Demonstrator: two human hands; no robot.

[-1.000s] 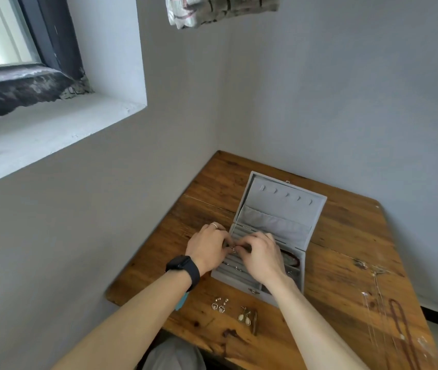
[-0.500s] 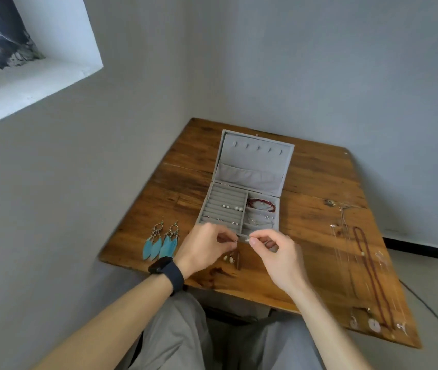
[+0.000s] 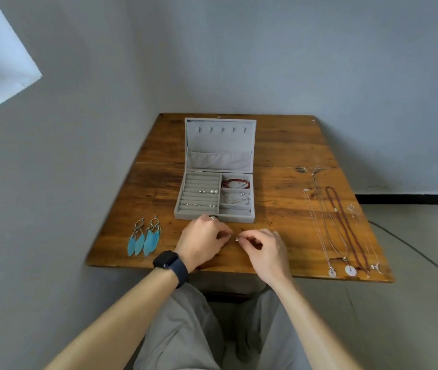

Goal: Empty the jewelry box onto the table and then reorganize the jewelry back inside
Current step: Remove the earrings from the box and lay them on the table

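Box (image 3: pixel 193 217) stands open on the worktop (image 3: pixel 279 145), partly filled; left hand (image 3: pixel 201 237) and right hand (image 3: pixel 264 245) hover just before it, fingers curled, each pinching a tiny silver piece (image 3: pixel 229 237), apparently to part a pair.

Soft daylight from upper left; window recess (image 3: pixel 1 65) overexposed, nearly pure white. Walls even bluish grey, left wall dimmer. Desk (image 3: pixel 287 156) moderately bright, faint sheen on right half, no hard glare. Shadows soft: small ones under left hand (image 3: pixel 201 241) and right hand (image 3: pixel 264 248), dark zone below desk. Wide-angle distortion: desk sides splay outward, forearms stretched at bottom edge. Left desk edge and left wall smeared with blur. Centre fairly sharp, but silver pieces (image 3: pixel 236 239) pinched at fingertips too tiny to resolve.
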